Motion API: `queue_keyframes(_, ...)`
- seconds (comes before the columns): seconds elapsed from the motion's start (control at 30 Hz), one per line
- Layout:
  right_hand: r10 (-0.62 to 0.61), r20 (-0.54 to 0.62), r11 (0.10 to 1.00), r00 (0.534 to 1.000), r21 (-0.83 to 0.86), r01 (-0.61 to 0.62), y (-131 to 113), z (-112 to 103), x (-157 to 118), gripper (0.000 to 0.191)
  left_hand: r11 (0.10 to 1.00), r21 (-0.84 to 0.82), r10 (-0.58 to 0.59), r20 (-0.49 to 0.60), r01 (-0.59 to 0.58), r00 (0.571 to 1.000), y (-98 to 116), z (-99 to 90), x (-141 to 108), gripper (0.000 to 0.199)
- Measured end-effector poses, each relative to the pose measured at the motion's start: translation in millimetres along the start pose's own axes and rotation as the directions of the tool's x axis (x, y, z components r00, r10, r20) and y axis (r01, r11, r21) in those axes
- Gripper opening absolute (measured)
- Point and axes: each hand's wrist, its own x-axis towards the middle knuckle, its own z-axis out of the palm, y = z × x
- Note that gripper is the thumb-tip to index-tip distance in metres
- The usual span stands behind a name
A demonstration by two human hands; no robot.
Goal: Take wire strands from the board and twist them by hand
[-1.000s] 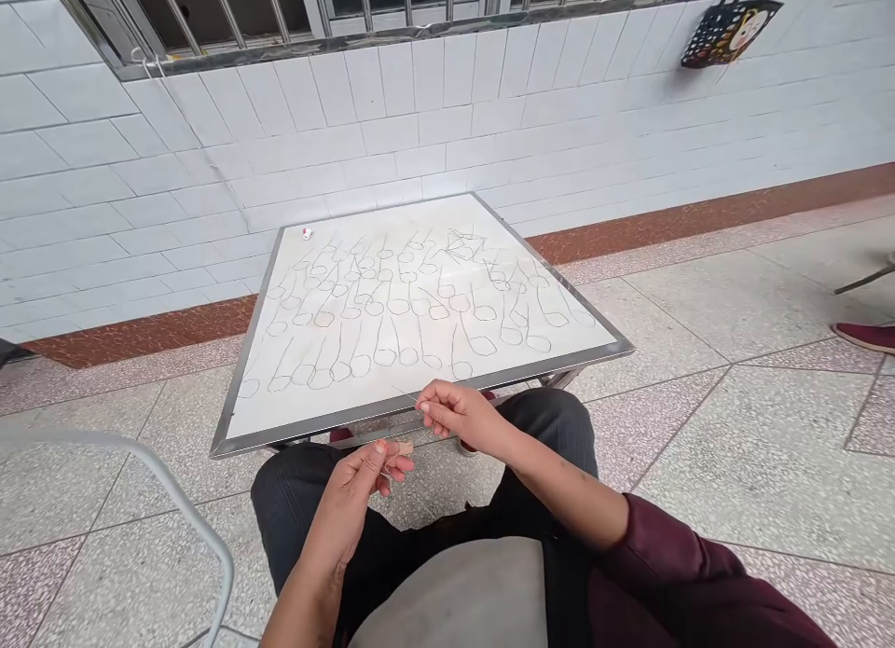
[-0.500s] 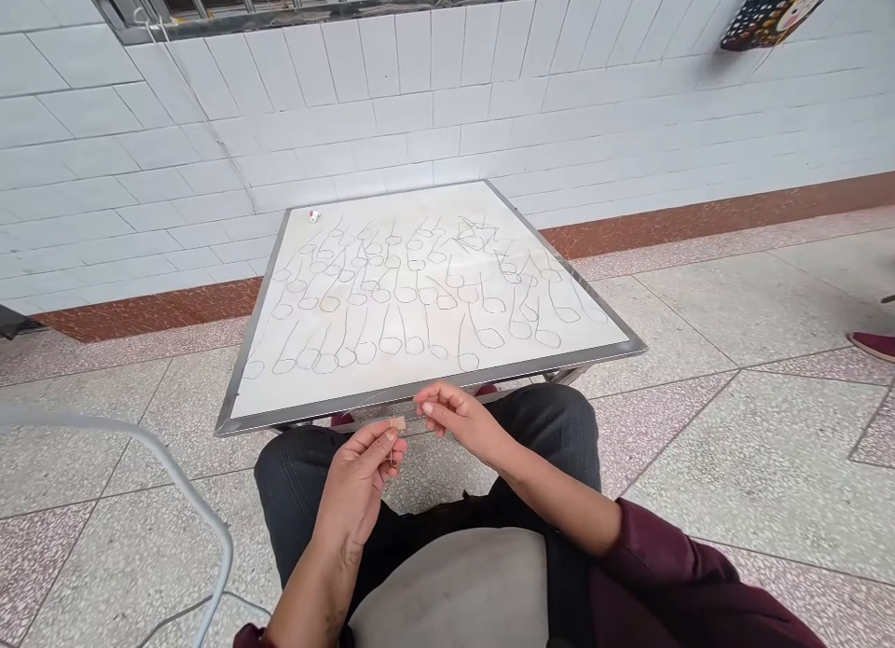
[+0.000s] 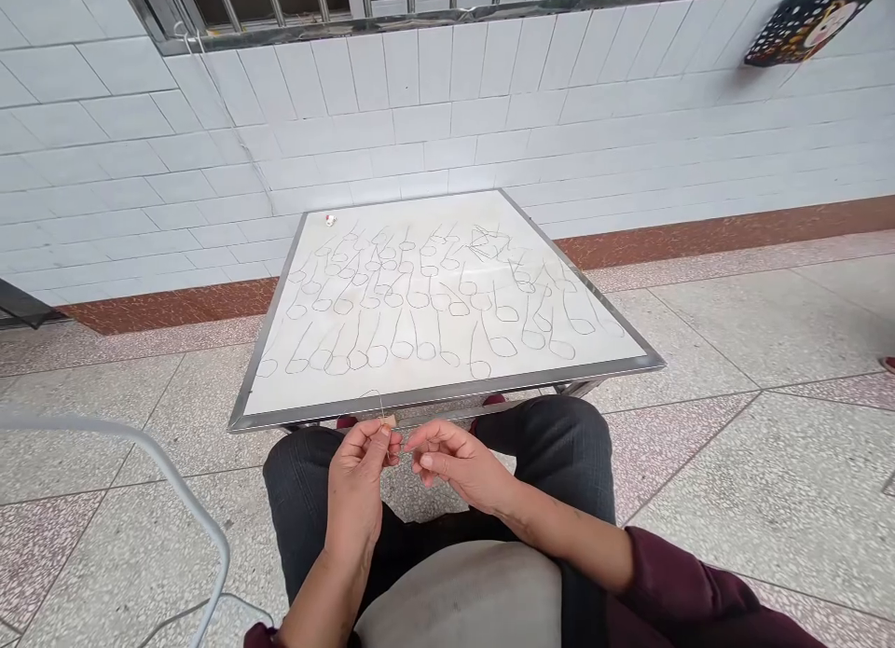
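My left hand (image 3: 358,480) is closed in a pinch on a small tan block (image 3: 389,422), which looks like wood or card. A thin wire (image 3: 381,404) stands up from the block and bends over in an arc towards the table edge. Close by on the right, my right hand (image 3: 458,461) has its fingers loosely curled, thumb and forefinger apart, with nothing visible between them. Its fingertips come near the left fingers; whether they touch is hard to tell. On the white table (image 3: 392,384) beyond lie many thin wire loops with straight tails (image 3: 479,369).
The table has a grey metal rim (image 3: 447,392) just past my knees. A small white and red object (image 3: 330,220) lies at its far left corner. A grey bent tube (image 3: 174,485) stands at left. A patterned basket (image 3: 804,28) hangs on the tiled wall.
My right hand has lowered, and its thumb and forefinger look more parted. My left hand still pinches the block. The whole view has shifted slightly, moving the table rightward.
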Motion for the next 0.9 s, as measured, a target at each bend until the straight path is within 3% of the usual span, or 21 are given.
queue_keyframes(0.1,-0.046,-0.008,0.999,0.999,0.004,0.046,1.6,1.7,0.0,0.020,1.000,0.016,-0.003,0.017,0.002,1.000,-1.2,0.7,-1.1,0.029)
queue_keyframes(0.37,0.036,-0.167,0.996,0.985,0.090,-0.021,1.4,1.2,1.6,0.028,0.971,-0.233,-0.036,0.042,0.045,0.998,7.8,10.5,-6.0,0.027)
queue_keyframes(0.5,0.035,-0.189,0.997,0.981,0.075,-0.021,1.3,-0.5,2.1,0.027,0.969,-0.240,-0.036,0.086,0.056,0.996,9.7,10.2,-8.9,0.026)
queue_keyframes(0.7,-0.040,-0.114,0.973,0.993,-0.228,0.013,-9.5,0.8,-1.1,0.034,0.995,-0.088,-0.020,0.189,0.038,0.982,15.8,6.3,-14.6,0.024)
queue_keyframes(0.9,-0.078,-0.005,0.818,0.997,-0.571,0.062,-25.9,3.5,-8.8,0.042,0.993,0.011,-0.110,0.352,0.114,0.929,26.0,0.4,-17.4,0.032)
